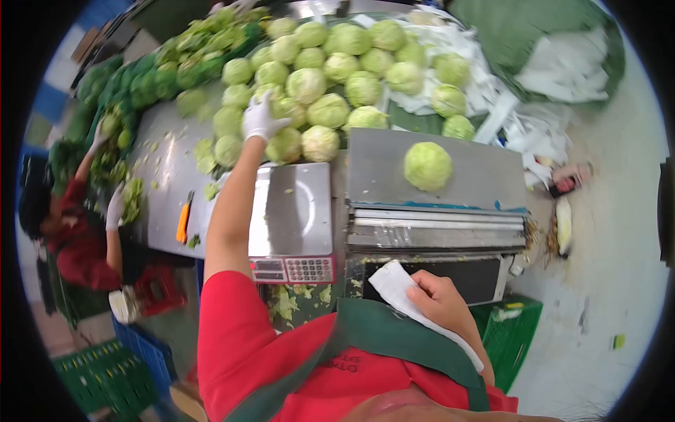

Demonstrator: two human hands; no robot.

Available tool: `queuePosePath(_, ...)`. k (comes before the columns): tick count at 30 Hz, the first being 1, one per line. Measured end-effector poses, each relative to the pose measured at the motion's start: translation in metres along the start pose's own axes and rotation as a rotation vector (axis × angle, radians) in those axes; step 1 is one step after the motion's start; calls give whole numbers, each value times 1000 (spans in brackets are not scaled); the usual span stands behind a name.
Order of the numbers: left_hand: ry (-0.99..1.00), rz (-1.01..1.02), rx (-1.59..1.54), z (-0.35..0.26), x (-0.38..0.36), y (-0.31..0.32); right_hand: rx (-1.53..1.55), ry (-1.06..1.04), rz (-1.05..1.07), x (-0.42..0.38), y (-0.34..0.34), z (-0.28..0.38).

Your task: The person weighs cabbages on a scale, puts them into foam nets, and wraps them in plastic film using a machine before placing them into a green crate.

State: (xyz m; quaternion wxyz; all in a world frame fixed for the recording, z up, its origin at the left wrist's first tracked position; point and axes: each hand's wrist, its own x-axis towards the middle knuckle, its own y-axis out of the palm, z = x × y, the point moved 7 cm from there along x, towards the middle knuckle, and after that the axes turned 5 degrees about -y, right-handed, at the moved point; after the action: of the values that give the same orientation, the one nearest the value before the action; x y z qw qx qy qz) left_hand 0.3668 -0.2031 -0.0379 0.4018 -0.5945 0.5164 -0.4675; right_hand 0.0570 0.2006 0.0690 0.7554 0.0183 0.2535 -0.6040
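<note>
My left hand, in a white glove, reaches out over a heap of pale green cabbages. Its fingers are spread against the heads at the near left of the heap; whether it touches one firmly is hard to see. Close to my apron, my right hand is bare and closed round a folded white cloth. A single cabbage sits on the metal plate of a wrapping machine. Under my left forearm stands a digital scale with a steel pan.
An orange-handled knife lies on the steel table among leaf scraps. At the left a co-worker in white gloves handles leafy greens. White sheets and a green sack lie behind the machine. A green crate stands at right.
</note>
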Motion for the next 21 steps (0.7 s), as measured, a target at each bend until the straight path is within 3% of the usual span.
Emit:
queuePosePath(4, 34, 100, 0, -7, -2, -11, 18, -47, -47, -13, -10, -9)
queuePosePath(7, 185, -150, -142, 8, 2, -5, 55, -135, -46, -18, -14, -12)
queuePosePath(8, 198, -230, -216, -2, -8, -20, 38, -178, -60, -19, -18, -15)
queuePosePath(10, 220, -157, -524, -53, -47, -64, 27, -188, -138, -24, -33, -21)
queuePosePath(12, 272, -182, -551, -95, -89, -97, 111, -255, -123, -25, -46, -18)
queuePosePath(17, 486, -4, -670, -169, -151, -106, 443, -256, -188, 6, -115, -29)
queuePosePath(19, 578, 22, -661, -191, -166, -102, 398, -286, -277, 40, -154, -42)
queuePosePath(21, 609, 25, -623, -207, -176, -96, 482, -181, -239, 61, -176, -33)
